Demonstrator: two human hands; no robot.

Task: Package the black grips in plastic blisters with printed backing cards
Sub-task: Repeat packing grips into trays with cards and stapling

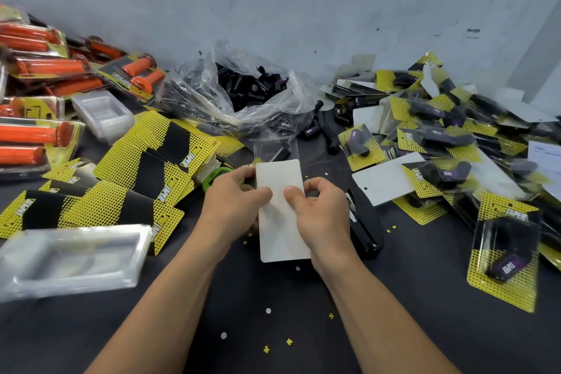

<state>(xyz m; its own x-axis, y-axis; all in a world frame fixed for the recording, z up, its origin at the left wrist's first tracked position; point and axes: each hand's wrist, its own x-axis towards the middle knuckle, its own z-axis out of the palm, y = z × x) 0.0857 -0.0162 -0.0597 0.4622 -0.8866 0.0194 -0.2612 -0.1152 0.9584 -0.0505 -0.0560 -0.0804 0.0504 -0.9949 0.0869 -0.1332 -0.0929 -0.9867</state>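
A backing card (280, 215) with its blank white side up is held over the dark table, a little above centre. My left hand (235, 203) grips its left edge, thumb on top. My right hand (318, 206) pinches its right edge, thumb pressed on the white face. A clear blister (274, 149) with a black grip inside pokes out beyond the card's far end. Whether the blister is joined to the card is hidden. Loose black grips (252, 85) fill a clear plastic bag at the back.
Printed yellow-black cards (145, 167) lie spread at left. Empty clear blisters (73, 261) are stacked front left. Orange grip packs (36, 136) lie far left. Finished black grip packs (440, 136) heap at right. A black stapler (365, 222) lies beside my right hand.
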